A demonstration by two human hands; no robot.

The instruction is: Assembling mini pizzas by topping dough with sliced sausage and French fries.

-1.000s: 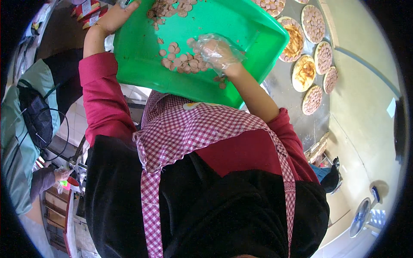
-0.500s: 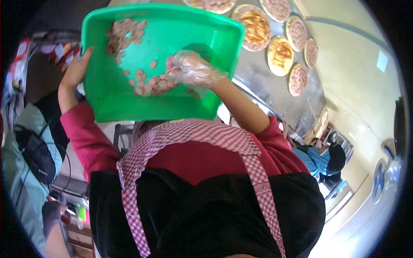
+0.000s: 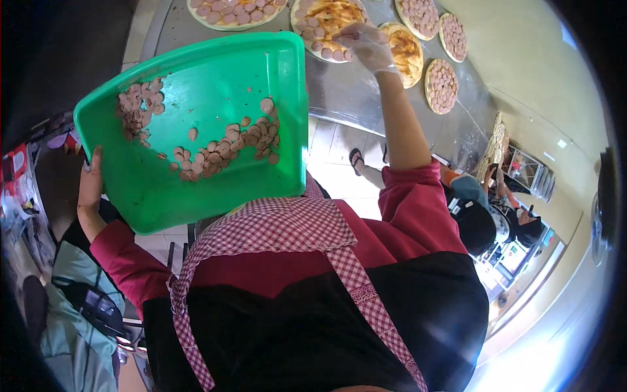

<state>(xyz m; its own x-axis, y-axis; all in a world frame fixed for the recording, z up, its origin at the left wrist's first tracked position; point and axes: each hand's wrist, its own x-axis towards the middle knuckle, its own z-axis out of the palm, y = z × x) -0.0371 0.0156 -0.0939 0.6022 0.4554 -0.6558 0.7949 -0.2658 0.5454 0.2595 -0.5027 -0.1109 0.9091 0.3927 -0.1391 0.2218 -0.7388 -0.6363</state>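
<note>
My bare left hand (image 3: pixel 90 189) grips the left rim of a green plastic tub (image 3: pixel 215 98), which is tilted in front of my apron. Inside lie two clusters of round sausage slices (image 3: pixel 219 155), one at the far left, one across the middle. My right hand (image 3: pixel 370 48), in a clear plastic glove, is over the right edge of a sauced pizza base (image 3: pixel 334 14) partly covered with slices. Its fingers are closed round sausage slices, mostly hidden by the glove. Just right of that hand, another pizza base (image 3: pixel 407 59) shows only orange-red sauce.
More slice-covered pizzas (image 3: pixel 442 86) lie on the metal table (image 3: pixel 353 95), whose near edge passes beyond the tub. A person in a dark cap (image 3: pixel 474 225) is at the right. Pale green cloth (image 3: pixel 85 264) and a black bag (image 3: pixel 98 310) are at the left. A sandalled foot (image 3: pixel 357 162) shows on the floor.
My right hand has left the slices in the tub and moved out over the pizza. The tub, still in my left hand, has shifted left and down in view, and more of the pizzas shows.
</note>
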